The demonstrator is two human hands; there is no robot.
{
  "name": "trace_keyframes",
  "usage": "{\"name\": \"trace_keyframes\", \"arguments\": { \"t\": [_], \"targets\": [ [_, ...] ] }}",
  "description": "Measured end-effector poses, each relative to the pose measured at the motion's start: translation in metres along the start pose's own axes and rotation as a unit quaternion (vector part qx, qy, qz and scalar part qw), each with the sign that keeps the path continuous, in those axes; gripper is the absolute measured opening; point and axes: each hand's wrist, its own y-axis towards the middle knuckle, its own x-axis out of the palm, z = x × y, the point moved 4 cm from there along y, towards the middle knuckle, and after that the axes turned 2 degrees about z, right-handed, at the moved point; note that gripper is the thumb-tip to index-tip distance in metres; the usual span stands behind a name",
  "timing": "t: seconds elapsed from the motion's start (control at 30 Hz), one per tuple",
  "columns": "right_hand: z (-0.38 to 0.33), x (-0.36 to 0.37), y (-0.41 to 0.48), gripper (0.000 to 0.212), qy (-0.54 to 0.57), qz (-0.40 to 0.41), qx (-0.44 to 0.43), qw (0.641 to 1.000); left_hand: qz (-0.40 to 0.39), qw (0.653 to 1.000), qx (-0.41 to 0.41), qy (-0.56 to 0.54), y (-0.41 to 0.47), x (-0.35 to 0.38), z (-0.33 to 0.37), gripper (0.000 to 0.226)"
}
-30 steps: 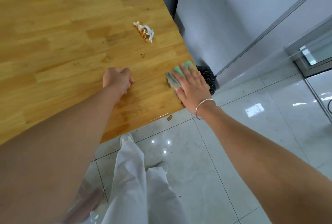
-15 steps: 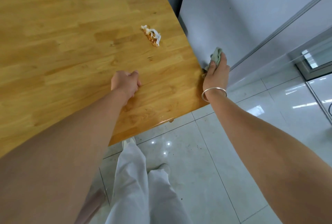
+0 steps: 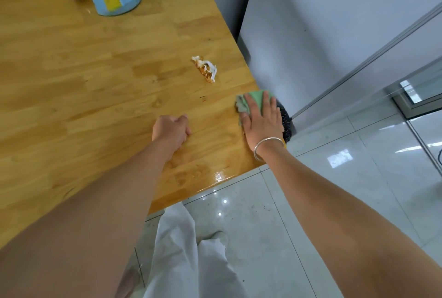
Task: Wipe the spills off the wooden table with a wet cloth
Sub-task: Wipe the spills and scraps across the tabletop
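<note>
Bright, soft light is filling the room, small white spots are shining on the glossy floor tiles (image 3: pixel 239 214) and on the near edge of the wooden table (image 3: pixel 95 87), and the table's right edge is bending like a curve.

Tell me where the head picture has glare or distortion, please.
Head view: glare on the near edge of the wooden table and bright spots on the floor tiles; the wide lens bends the table's right edge into a curve; the right hand and green cloth are sharp.
</note>
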Motion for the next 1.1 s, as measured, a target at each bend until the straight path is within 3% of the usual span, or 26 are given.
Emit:
{"name": "trace_keyframes", "arguments": {
  "t": [0.13, 0.23, 0.3, 0.43, 0.6, 0.77, 0.87, 1.0, 1.1],
  "targets": [
    [0.01, -0.008, 0.017, 0.049, 0.113, -0.006, 0.082, 0.99, -0.009, 1.0, -0.005, -0.008, 0.0, 0.0, -0.001, 0.046],
    [0.006, -0.024, 0.025, 0.046, 0.178, 0.067, 0.132, 0.973, -0.035, 0.999, -0.031, -0.013, 0.004, -0.002, 0.003, 0.045],
    [-0.005, -0.034, 0.029, 0.045, 0.206, 0.12, 0.118, 0.964, -0.077, 0.995, -0.059, -0.022, 0.006, -0.005, 0.005, 0.044],
    [-0.031, -0.049, 0.049, 0.045, 0.312, 0.135, 0.106, 0.934, -0.129, 0.99, -0.06, -0.005, 0.015, -0.013, 0.014, 0.044],
    [-0.048, -0.065, 0.081, 0.046, 0.408, 0.079, 0.141, 0.899, -0.065, 0.997, 0.002, -0.039, 0.044, -0.032, 0.043, 0.049],
    [-0.059, -0.061, 0.101, 0.044, 0.308, 0.014, 0.055, 0.95, -0.027, 0.999, -0.002, -0.023, 0.057, -0.042, 0.039, 0.047],
    [-0.077, -0.038, 0.101, 0.043, 0.323, -0.084, 0.049, 0.942, -0.022, 0.999, -0.02, -0.037, 0.06, -0.042, 0.036, 0.046],
    [-0.098, -0.018, 0.111, 0.043, 0.357, -0.092, 0.034, 0.929, -0.002, 0.998, -0.049, -0.047, 0.062, -0.042, 0.037, 0.046],
    [-0.101, -0.017, 0.125, 0.046, 0.353, -0.141, 0.02, 0.925, 0.005, 0.997, -0.059, -0.039, 0.06, -0.04, 0.038, 0.046]
  ]
}}
